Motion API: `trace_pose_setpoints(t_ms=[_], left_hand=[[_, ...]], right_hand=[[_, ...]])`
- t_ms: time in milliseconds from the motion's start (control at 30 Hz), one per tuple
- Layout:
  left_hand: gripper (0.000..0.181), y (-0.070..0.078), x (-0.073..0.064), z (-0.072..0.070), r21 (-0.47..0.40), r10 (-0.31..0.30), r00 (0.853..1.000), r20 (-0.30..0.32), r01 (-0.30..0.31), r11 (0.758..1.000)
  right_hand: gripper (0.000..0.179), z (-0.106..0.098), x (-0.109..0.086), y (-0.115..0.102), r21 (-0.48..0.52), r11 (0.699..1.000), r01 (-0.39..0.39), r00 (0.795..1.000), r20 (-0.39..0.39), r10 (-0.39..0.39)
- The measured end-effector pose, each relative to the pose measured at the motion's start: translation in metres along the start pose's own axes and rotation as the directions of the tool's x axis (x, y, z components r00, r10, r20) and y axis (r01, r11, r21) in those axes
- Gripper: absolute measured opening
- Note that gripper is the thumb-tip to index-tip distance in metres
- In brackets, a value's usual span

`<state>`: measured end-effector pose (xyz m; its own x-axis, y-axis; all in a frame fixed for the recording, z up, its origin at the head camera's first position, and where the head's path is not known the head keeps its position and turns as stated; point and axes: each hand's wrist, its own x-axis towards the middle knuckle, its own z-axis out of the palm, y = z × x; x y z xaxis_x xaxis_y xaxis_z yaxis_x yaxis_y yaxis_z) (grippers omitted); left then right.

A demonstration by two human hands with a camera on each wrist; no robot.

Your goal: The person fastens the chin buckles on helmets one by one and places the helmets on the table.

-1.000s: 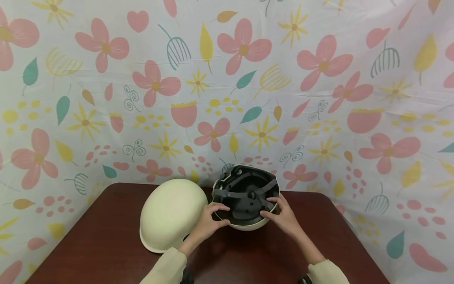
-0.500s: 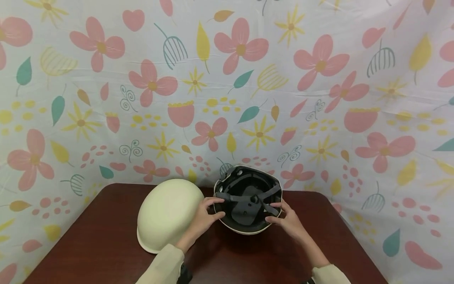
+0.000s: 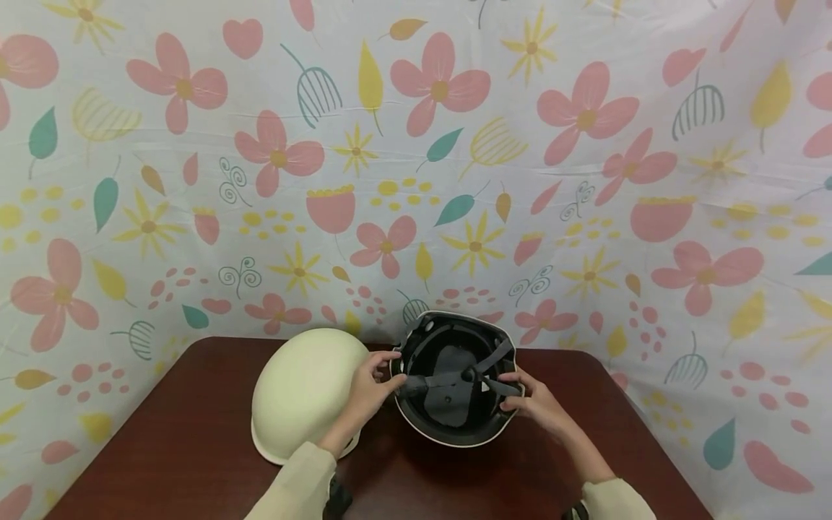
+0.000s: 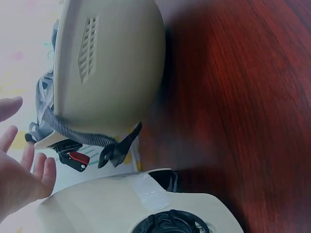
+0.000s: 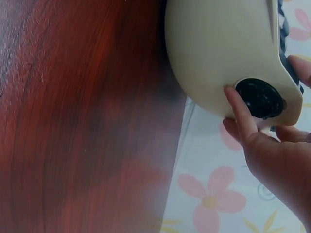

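Note:
A cream helmet [image 3: 448, 438] rests upside down on the table, its black padded inside and grey straps facing up. My right hand [image 3: 541, 406] grips its right rim; in the right wrist view, fingers press the outer shell beside a black round fitting [image 5: 261, 98], with the thumb at the rim. My left hand [image 3: 369, 386] is at the left rim, fingers spread and loosely bent near the strap [image 4: 80, 136] and a buckle with a red tab [image 4: 79, 158]. The left wrist view shows the thumb apart from the shell. Whether a fingertip touches the strap, I cannot tell.
A second cream domed helmet [image 3: 308, 393] lies left of the first, dome up, close behind my left forearm. In the left wrist view it shows a black round fitting [image 4: 171, 223]. The dark red-brown table [image 3: 195, 433] ends at a floral cloth backdrop [image 3: 416, 180].
The helmet has tipped so its opening faces me more, and it sits slightly nearer. My left hand has eased off the rim and moved a little left and up; the right still grips.

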<state>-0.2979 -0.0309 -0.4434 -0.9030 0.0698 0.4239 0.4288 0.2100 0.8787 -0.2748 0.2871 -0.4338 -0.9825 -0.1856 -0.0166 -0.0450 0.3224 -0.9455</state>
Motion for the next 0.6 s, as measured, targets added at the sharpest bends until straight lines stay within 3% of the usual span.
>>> trace_pose_setpoints(t_ms=[333,467,600], left_hand=[[0.038,-0.002,0.002,-0.003,-0.075,-0.069,0.997,0.018,0.070,0.995],[0.037,-0.002,0.000,-0.003,-0.069,-0.073,0.997,0.015,0.074,0.995],[0.036,-0.001,0.000,-0.003,-0.075,-0.073,0.997,0.016,0.074,0.994]], right_hand=[[0.064,-0.007,0.003,0.001,0.003,1.000,0.025,0.996,0.087,-0.025],[0.065,-0.005,0.004,-0.003,-0.092,0.996,0.023,0.999,0.042,-0.019],[0.062,0.002,0.004,-0.010,-0.232,0.972,0.038,0.998,-0.044,-0.050]])
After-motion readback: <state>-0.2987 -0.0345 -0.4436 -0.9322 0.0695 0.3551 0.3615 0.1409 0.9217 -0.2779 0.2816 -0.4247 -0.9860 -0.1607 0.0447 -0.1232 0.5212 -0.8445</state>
